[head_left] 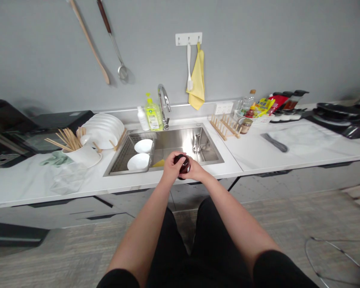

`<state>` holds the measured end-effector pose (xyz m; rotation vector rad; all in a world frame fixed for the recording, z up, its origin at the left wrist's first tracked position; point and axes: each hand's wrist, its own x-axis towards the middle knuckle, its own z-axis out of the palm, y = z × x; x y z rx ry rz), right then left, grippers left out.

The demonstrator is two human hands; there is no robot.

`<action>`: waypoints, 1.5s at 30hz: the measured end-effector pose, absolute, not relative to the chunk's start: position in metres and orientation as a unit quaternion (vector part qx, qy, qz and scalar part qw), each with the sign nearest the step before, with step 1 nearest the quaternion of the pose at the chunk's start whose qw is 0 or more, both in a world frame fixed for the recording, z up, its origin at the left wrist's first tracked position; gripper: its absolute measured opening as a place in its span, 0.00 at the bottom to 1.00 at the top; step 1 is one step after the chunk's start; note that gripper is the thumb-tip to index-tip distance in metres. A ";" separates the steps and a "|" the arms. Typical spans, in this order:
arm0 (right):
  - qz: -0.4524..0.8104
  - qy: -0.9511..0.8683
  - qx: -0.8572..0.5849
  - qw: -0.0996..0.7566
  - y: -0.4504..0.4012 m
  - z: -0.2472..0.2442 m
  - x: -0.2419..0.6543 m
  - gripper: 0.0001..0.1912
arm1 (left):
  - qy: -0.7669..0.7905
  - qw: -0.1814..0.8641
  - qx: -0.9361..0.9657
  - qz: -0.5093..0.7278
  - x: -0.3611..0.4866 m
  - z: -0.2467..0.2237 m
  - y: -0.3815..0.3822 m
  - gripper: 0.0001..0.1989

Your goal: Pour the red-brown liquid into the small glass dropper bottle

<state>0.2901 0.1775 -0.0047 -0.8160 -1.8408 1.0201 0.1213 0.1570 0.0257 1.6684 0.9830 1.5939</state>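
Grey wall [243, 48] behind a white marbled counter [249, 154]; steel sink [177, 138] set into it, tap [163, 96] at its back edge. Dark brown jar [185, 166] is held in front of the person, at the near edge of the sink. Left hand [171, 167]: fingers curled round the jar's left side and top, partly closed, firm contact. Right hand [195, 170]: curled round the right side, likewise partly closed on the jar. Pale patch shows low on the jar, next to the right hand; whether the lid is on cannot be told.

Left part of sink: wire basket [121, 155] with two white bowls [138, 162], one behind the other. Yellow item [159, 163] lies just right of them, partly hidden. Behind the sink: green soap bottle [153, 117], white bottle [143, 119] just beside it.

Left counter: standing white plates [103, 126]; white pot [85, 157] of chopsticks [67, 140]; clear plastic bag [69, 178] nearer the front. Right counter: wooden rack [219, 128], small jar [245, 126] touching or just beside its right end. Wall hooks [181, 39] carry a white fork [189, 68] and a yellow cloth [198, 80].
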 end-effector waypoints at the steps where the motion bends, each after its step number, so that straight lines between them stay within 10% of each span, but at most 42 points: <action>1: 0.407 -0.737 -0.324 0.432 0.177 -0.004 0.288 0.42 | 0.373 0.315 0.616 0.618 0.125 0.024 0.158 0.18; 10: 0.402 -0.740 -0.329 0.428 0.179 -0.007 0.287 0.46 | 0.347 0.332 0.621 0.620 0.126 0.036 0.159 0.18; 19: 0.387 -0.751 -0.363 0.392 0.180 -0.007 0.288 0.24 | 0.410 0.293 0.531 0.681 0.154 0.028 0.158 0.20; 45: 0.377 -0.743 -0.365 0.415 0.180 -0.009 0.290 0.31 | 0.416 0.280 0.555 0.664 0.149 0.023 0.159 0.17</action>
